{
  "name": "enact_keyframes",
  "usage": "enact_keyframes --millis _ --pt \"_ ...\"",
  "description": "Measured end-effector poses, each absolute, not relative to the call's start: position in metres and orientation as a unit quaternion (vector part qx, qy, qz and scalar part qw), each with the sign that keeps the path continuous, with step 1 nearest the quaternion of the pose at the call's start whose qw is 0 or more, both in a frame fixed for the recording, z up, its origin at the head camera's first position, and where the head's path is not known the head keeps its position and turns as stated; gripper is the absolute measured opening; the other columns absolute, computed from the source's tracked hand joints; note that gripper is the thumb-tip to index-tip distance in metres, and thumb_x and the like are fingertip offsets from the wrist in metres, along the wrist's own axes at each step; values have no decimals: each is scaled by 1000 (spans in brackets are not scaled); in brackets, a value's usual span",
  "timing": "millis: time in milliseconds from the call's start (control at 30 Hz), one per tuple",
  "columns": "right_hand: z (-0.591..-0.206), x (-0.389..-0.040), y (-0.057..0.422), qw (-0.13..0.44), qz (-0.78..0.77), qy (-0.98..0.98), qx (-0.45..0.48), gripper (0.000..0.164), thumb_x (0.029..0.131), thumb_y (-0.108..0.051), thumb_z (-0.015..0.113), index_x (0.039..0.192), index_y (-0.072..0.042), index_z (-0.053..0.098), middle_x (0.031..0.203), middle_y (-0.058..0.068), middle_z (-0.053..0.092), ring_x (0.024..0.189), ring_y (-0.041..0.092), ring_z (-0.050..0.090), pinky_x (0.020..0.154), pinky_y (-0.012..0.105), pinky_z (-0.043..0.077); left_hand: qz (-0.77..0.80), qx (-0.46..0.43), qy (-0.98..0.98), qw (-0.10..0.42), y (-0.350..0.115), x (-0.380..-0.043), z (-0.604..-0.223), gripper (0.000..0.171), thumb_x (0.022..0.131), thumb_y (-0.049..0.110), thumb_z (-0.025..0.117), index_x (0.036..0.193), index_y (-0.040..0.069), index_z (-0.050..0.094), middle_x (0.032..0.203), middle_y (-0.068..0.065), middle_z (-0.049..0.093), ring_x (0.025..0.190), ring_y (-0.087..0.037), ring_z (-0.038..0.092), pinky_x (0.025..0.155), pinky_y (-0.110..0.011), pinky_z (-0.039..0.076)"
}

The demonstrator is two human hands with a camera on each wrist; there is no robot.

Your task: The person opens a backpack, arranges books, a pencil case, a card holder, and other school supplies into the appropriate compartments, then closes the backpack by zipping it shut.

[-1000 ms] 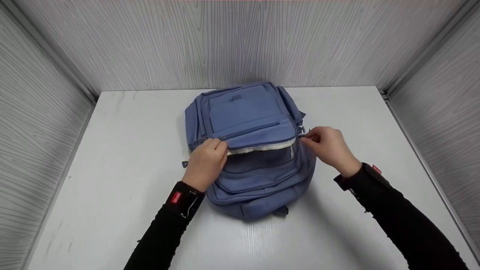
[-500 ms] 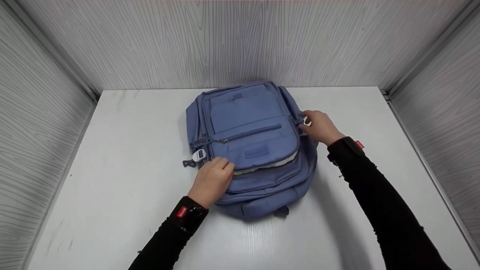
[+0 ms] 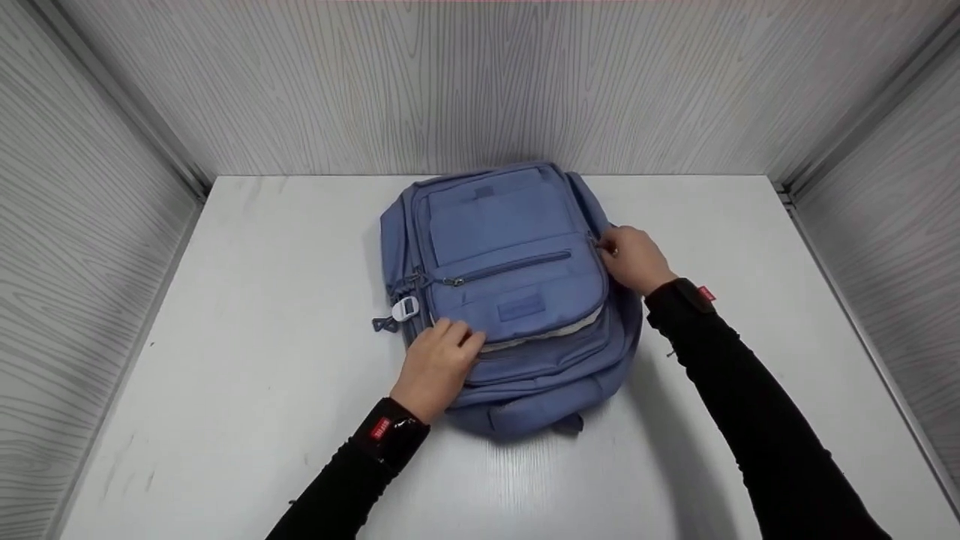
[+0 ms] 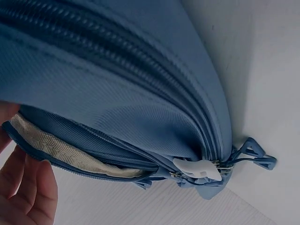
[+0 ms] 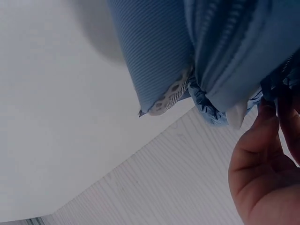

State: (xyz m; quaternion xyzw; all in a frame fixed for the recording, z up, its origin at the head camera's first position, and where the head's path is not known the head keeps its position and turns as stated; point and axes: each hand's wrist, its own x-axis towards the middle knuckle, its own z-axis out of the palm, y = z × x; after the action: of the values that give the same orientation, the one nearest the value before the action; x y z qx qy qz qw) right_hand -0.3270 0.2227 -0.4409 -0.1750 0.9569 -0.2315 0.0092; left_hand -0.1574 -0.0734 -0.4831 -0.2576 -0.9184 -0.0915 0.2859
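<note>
A blue backpack (image 3: 499, 225) lies on the white table, its front facing up. My left hand (image 3: 436, 367) pinches the lower left edge of the front pocket flap (image 3: 521, 304). Pale lining (image 4: 70, 152) shows along the pocket's unzipped edge in the left wrist view, with my thumb and fingers at its rim. At the bag's right side, my right hand (image 3: 636, 259) pinches a small dark blue zipper pull (image 5: 268, 89), partly hidden by the fingers. A white buckle (image 3: 406, 309) sits by the bag's left side, near another blue pull (image 3: 385, 324).
The white tabletop (image 3: 285, 322) extends on both sides of the bag. A grey wood-grain panel (image 3: 480, 82) stands close behind it, and similar side panels rise at left and right. A dark strap end (image 3: 570, 424) pokes out under the bag's near edge.
The raised pocket flap has come down over the opening, with my left hand moving nearer. My right hand has shifted farther up the bag's right side.
</note>
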Motion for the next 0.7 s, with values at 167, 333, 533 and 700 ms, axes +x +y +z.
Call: enact_keyframes --millis 167,333,533,700 --pt "-440 -314 227 -7 -192 962 -194 18 98 -9 53 89 5 62 86 23 63 78 35 59 73 46 46 -93 -254 -917 292 -71 -157 -490 18 80 9 76 97 12 72 86 -3 64 78 -20 57 60 -30 50" --pt "-440 -294 234 -27 -165 962 -216 17 96 -7 53 81 1 57 73 17 58 69 30 55 66 44 44 -92 -252 -917 294 -70 -158 -492 17 81 9 74 97 12 73 86 -2 65 79 -20 58 60 -29 51" --pt "-439 -266 243 -11 -165 959 -232 15 95 -6 54 81 -2 58 70 11 56 66 24 52 63 39 42 -95 -252 -916 297 -71 -159 -494 16 81 6 72 97 11 74 87 -4 67 78 -20 59 63 -30 54" --pt "-437 -245 246 -3 -173 955 -242 16 93 -4 55 77 -5 52 66 4 47 63 18 45 61 33 37 -101 -255 -913 301 -70 -158 -494 15 84 3 70 97 10 73 87 -5 66 78 -22 59 66 -30 55"
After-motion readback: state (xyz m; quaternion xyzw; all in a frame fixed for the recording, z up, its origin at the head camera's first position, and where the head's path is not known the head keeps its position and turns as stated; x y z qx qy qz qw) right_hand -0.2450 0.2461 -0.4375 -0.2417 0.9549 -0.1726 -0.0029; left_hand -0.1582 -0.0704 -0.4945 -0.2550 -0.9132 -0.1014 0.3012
